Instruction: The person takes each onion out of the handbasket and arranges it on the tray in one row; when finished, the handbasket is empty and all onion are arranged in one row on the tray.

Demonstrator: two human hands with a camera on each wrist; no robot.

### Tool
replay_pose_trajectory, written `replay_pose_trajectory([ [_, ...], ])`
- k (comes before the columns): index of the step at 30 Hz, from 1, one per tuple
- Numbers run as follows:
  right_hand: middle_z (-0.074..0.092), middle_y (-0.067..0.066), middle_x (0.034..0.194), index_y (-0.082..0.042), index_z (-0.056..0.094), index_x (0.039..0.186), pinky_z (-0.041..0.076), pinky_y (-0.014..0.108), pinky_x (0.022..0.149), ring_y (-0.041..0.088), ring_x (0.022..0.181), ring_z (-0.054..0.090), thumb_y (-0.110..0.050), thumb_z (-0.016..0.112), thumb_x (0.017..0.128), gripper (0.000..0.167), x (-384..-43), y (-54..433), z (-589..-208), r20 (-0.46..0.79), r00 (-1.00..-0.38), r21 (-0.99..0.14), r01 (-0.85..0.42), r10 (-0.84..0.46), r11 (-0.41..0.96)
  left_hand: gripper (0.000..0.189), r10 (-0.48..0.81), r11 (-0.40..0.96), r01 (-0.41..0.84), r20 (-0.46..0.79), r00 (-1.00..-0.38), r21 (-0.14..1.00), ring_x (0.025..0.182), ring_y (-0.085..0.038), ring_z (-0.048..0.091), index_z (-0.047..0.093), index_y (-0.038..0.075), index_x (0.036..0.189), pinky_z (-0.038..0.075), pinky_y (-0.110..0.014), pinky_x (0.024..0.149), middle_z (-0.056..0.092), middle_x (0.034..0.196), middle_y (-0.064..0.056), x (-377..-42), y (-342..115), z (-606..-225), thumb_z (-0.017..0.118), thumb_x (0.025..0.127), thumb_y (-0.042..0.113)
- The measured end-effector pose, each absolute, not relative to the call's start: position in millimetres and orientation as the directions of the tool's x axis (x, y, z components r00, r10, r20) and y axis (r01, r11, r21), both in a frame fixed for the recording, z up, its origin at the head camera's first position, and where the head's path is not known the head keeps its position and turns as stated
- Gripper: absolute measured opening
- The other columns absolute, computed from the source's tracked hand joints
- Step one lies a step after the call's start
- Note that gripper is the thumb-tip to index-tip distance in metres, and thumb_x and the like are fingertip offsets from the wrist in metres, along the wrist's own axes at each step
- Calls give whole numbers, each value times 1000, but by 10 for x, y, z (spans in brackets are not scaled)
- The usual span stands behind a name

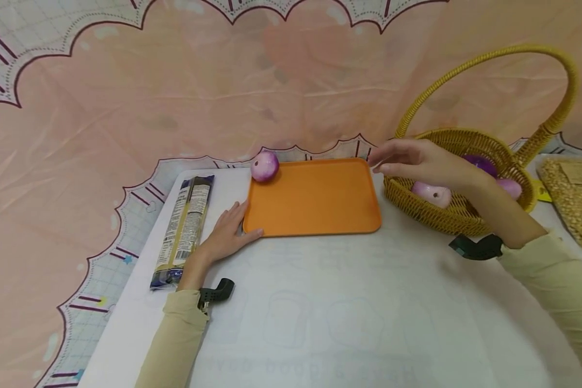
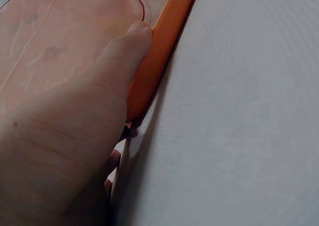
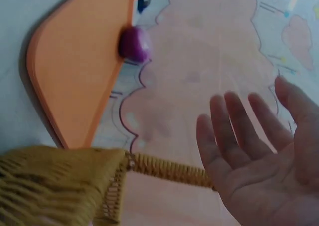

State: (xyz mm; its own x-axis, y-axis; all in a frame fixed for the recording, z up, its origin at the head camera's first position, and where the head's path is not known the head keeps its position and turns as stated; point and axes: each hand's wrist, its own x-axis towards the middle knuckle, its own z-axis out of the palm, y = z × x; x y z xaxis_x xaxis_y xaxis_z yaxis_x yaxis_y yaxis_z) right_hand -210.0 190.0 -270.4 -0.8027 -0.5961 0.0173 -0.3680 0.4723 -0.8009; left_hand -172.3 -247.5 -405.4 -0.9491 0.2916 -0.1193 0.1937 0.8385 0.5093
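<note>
An orange tray [image 1: 315, 199] lies on the white table, with a purple-and-white onion [image 1: 265, 166] at its far left corner. At the tray's near left corner rests my left hand [image 1: 225, 234], its fingers along the left side and its thumb along the front rim. Up close in the left wrist view, that thumb [image 2: 127, 52] lies against the orange rim. My right hand [image 1: 424, 161] is over the left part of a wicker basket [image 1: 417, 207], fingers extended and holding nothing. Inside the basket are several pink and purple pieces [image 1: 432, 194], partly hidden by my forearm.
A long printed packet [image 1: 183, 229] in dark blue and gold lies left of the tray. Right of the basket is a clear bag of yellowish grains [image 1: 574, 199]. The basket's tall handle [image 1: 490, 54] arches up behind my right arm. A patterned pink cloth [image 1: 199, 97] covers the background.
</note>
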Motion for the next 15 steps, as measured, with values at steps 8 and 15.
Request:
replay_pose_trajectory([
  [8,65,11,123,-15,59,129,49,11,92,13,112,63,-14,53,99,30,-2205,2190,-2564,-44,-702,-748,-449,-711,489,91,290,840,193,-118,-950,508,153,-32,4,8,10,157,0,-50,125,12,164,-12,-1729,-2484,-4062,57,92,52],
  [15,62,12,128,-11,57,132,48,10,95,11,114,63,-15,52,100,32,-2331,2338,-2521,-152,-658,-718,-439,-738,540,91,287,840,190,-118,-951,508,153,-32,3,8,11,157,0,-49,125,12,164,-12,-1730,-2488,-4074,57,92,52],
])
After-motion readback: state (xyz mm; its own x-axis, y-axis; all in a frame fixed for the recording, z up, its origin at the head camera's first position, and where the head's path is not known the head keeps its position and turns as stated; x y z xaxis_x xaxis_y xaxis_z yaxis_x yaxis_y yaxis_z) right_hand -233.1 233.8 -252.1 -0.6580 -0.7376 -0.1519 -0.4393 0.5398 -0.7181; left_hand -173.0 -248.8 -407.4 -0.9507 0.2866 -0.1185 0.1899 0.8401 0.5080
